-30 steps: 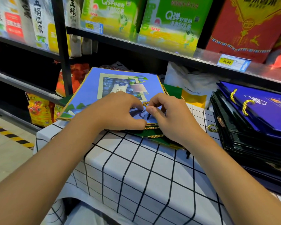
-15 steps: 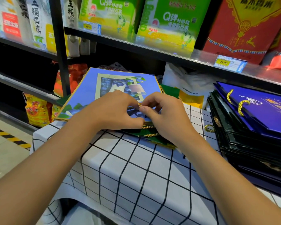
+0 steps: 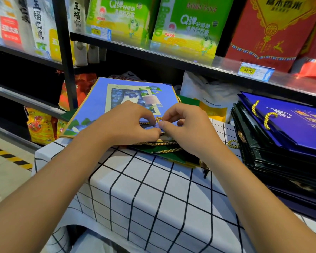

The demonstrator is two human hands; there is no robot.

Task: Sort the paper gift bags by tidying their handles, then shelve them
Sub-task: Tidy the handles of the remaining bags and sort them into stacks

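Head view: left hand (image 3: 128, 123) and right hand (image 3: 186, 128), fingers curled, pinch what looks like the gold cord handle (image 3: 158, 119) of the blue gift bag (image 3: 98, 106) lying flat at 12 o'clock on the checked tablecloth (image 3: 153, 198).

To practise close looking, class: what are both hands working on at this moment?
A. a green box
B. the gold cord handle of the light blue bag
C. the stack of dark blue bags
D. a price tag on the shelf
B: the left hand and right hand pinch the gold cord handle at the near edge of the light blue bag.
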